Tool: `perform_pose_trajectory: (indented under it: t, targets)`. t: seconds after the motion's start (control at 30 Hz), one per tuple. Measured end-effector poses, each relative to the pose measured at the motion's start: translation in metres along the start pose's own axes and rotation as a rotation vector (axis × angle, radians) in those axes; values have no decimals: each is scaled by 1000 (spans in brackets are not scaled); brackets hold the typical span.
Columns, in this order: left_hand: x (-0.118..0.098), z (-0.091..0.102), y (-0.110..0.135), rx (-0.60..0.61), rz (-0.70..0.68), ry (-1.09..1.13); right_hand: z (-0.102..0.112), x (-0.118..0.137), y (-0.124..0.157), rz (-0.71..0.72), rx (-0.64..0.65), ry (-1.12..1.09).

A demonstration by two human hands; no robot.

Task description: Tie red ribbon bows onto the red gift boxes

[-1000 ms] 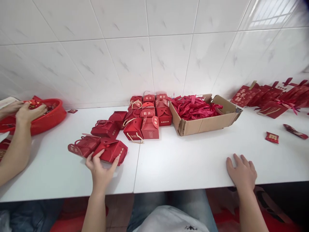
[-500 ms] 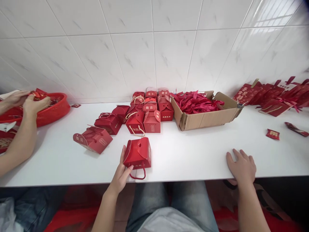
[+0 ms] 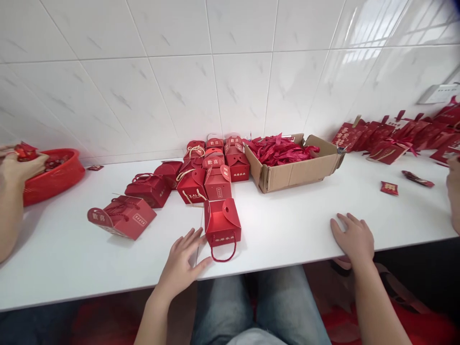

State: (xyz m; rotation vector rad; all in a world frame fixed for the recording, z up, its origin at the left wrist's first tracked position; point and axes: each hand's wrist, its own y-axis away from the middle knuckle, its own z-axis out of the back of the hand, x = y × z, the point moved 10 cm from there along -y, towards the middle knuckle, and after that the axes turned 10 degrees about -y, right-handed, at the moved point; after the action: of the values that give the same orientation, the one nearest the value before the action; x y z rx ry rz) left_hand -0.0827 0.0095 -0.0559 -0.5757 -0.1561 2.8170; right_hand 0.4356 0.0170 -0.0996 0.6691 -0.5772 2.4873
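A small red gift box (image 3: 222, 224) with a red cord handle stands upright near the front edge of the white table (image 3: 294, 225). My left hand (image 3: 182, 261) lies just left of it, fingers spread, holding nothing. My right hand (image 3: 353, 237) rests flat on the table at the front edge, fingers apart, empty. Behind the box stands a cluster of several more red gift boxes (image 3: 212, 165). Another one (image 3: 124, 216) lies tipped over further left.
An open cardboard box (image 3: 298, 167) full of red ribbons sits at the back. Flat red boxes (image 3: 391, 136) lean on the tiled wall at right. Small red packets (image 3: 389, 188) lie loose. At left another person's hands (image 3: 17, 165) work at a red basket (image 3: 57, 179).
My left hand pulled one red box from the left to the front middle, stood it upright and let go of it. My right hand stayed put.
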Motion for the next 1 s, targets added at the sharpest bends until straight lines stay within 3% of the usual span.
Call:
perform_pose_trajectory:
  t: [0.4,1.0]
  targets:
    - [-1,1,0,-82,-2,-103,5,2,1,-17,-11,-3]
    - [-13,3,3,-42,-77,-225,9,8,5,-57,41,38]
